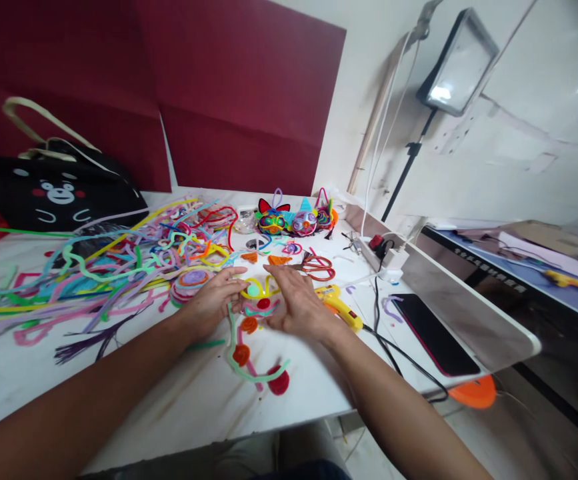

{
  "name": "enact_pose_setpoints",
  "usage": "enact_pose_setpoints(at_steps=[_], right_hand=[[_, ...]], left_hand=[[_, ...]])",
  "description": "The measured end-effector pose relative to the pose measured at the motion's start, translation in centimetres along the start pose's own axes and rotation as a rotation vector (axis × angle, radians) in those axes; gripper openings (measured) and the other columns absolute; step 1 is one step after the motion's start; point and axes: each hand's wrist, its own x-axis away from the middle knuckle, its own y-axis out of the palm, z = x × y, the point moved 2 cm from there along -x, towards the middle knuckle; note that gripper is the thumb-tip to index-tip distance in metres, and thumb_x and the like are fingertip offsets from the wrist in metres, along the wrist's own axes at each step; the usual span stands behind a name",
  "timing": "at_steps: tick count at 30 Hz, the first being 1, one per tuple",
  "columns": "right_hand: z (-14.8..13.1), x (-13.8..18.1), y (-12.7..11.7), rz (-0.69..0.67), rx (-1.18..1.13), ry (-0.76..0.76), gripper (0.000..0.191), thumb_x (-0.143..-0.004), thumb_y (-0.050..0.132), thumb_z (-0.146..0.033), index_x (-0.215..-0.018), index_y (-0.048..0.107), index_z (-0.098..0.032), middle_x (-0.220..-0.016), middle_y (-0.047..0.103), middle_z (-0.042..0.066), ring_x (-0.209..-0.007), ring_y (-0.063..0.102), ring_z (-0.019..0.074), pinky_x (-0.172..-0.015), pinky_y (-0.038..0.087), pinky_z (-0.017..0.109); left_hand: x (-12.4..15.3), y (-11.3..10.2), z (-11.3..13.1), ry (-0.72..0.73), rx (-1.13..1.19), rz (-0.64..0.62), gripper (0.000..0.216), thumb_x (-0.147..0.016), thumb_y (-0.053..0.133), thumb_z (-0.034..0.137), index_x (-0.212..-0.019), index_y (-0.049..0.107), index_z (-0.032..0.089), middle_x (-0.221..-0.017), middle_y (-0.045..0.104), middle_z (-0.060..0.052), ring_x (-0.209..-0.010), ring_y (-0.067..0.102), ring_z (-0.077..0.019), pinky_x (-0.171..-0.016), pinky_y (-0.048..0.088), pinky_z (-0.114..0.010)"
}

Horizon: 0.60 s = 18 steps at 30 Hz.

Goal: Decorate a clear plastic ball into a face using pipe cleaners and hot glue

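Note:
Both my hands rest on a white table [179,400] around a small pipe-cleaner piece [259,293] with yellow loops, a teal dot and a pink strand. My left hand [212,300] lies to its left, fingers stretched toward it and touching the yellow loop. My right hand [296,301] lies to its right, fingers flat and pointing left over the piece. A light green pipe cleaner [241,363] curves toward me from the piece, with orange and red coiled discs [279,381] along it.
A big tangle of coloured pipe cleaners [113,267] covers the table's left. Finished colourful figures [293,219] stand at the back. A yellow glue gun [337,305], red-handled scissors [319,267], a dark phone [433,333] and a power strip [383,252] lie right. A black bag [53,193] sits far left.

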Motion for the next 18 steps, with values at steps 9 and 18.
enact_pose_setpoints(at_steps=[9, 18], right_hand=[[0.6, -1.0, 0.9, -0.105, 0.082, 0.023, 0.103, -0.065, 0.080, -0.035, -0.148, 0.021, -0.023, -0.142, 0.047, 0.019, -0.132, 0.039, 0.0353, -0.099, 0.033, 0.058], [0.4, -1.2, 0.5, -0.118, 0.116, 0.014, 0.101, -0.067, 0.077, -0.032, -0.149, 0.019, -0.017, -0.139, 0.049, 0.020, -0.129, 0.042, 0.0322, -0.101, 0.031, 0.051]], left_hand=[[-0.2, 0.2, -0.1, -0.025, -0.016, 0.004, 0.035, -0.079, 0.057, 0.004, -0.111, 0.052, 0.018, -0.069, 0.062, 0.001, -0.054, 0.064, -0.0123, -0.049, 0.049, -0.021], [-0.3, -0.1, -0.2, -0.016, -0.027, -0.005, 0.037, -0.080, 0.054, 0.003, -0.114, 0.050, 0.017, -0.074, 0.062, 0.000, -0.059, 0.063, -0.0127, -0.049, 0.049, -0.022]])
